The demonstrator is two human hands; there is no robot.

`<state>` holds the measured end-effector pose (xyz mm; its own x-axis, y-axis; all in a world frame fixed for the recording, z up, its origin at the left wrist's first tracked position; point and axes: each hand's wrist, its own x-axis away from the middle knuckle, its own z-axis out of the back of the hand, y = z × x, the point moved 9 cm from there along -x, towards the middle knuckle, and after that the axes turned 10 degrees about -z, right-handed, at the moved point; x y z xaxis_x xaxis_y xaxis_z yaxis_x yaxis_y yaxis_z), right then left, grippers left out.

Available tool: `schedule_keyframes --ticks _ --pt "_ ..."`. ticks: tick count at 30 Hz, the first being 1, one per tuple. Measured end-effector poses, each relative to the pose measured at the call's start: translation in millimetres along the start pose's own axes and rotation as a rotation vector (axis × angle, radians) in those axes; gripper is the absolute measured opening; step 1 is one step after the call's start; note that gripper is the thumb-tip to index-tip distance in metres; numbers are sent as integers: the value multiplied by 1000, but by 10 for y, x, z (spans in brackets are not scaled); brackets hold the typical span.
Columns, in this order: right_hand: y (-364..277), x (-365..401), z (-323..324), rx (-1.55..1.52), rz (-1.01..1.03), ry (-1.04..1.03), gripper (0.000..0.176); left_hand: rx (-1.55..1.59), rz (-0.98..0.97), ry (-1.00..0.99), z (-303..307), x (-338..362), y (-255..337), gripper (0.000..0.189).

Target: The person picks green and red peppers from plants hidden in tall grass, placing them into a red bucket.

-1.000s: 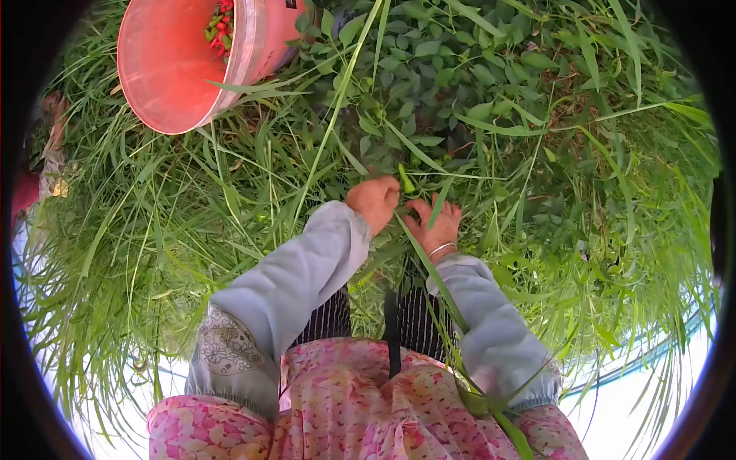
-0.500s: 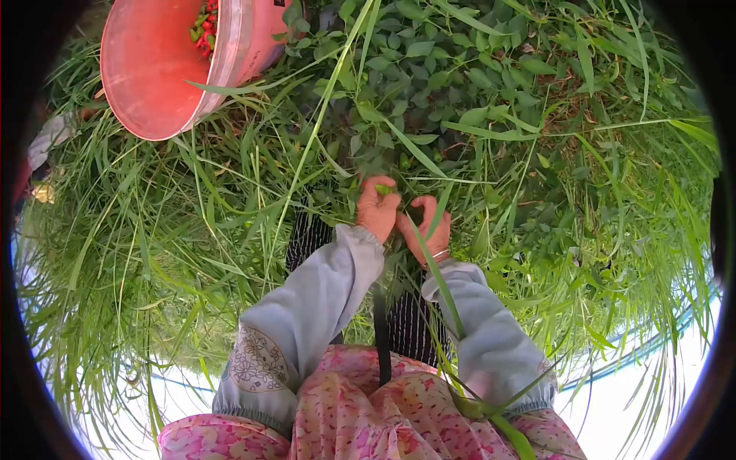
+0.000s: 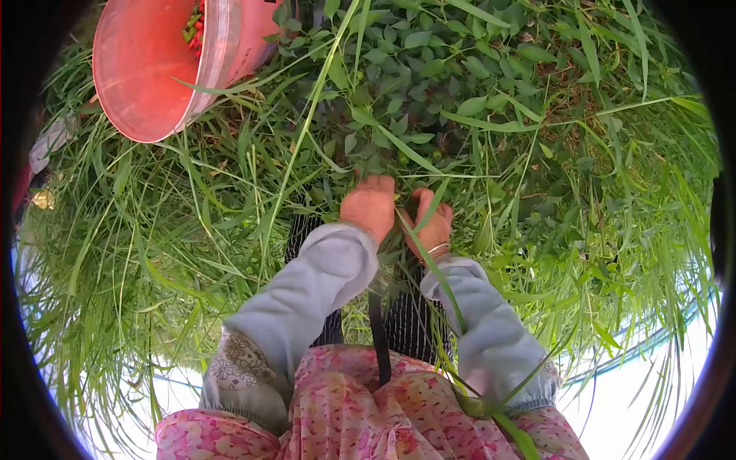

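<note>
My left hand point(image 3: 371, 208) is at the base of a leafy pepper plant point(image 3: 399, 84), its back turned up. The fingers curl away under the leaves, so what they hold is hidden. Close beside it, to the right, is my right hand point(image 3: 431, 224), with a thin bracelet at the wrist. Its fingers are bent but apart, and nothing shows between them. A long grass blade point(image 3: 439, 272) crosses in front of this hand. Small round green fruit point(image 3: 403, 158) hangs among the leaves just beyond both hands.
At the upper left a pink bucket point(image 3: 146, 73) lies tilted, its mouth facing left, with red and green chili peppers point(image 3: 195, 31) inside. Tall grass point(image 3: 192, 230) surrounds the plant. A black strap point(image 3: 377, 330) hangs between my forearms.
My left hand has rolled over and moved slightly left. The small green piece seen at its fingertips before is now out of sight. My right hand has shifted only a little.
</note>
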<state>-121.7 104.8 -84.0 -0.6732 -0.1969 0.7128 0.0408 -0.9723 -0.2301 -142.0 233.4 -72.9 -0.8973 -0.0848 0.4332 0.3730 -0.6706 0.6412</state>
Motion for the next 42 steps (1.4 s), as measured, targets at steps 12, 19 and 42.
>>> schedule_keyframes --ticks 12,19,42 --pt "-114 13 80 -7 26 4 43 -593 -95 -472 -650 4 -382 32" --pt "-69 5 89 -81 -8 -6 53 -349 -142 -584 -248 229 -61 27" --pt "3 -80 -191 129 -80 -319 72 949 415 -227 228 51 -264 13"
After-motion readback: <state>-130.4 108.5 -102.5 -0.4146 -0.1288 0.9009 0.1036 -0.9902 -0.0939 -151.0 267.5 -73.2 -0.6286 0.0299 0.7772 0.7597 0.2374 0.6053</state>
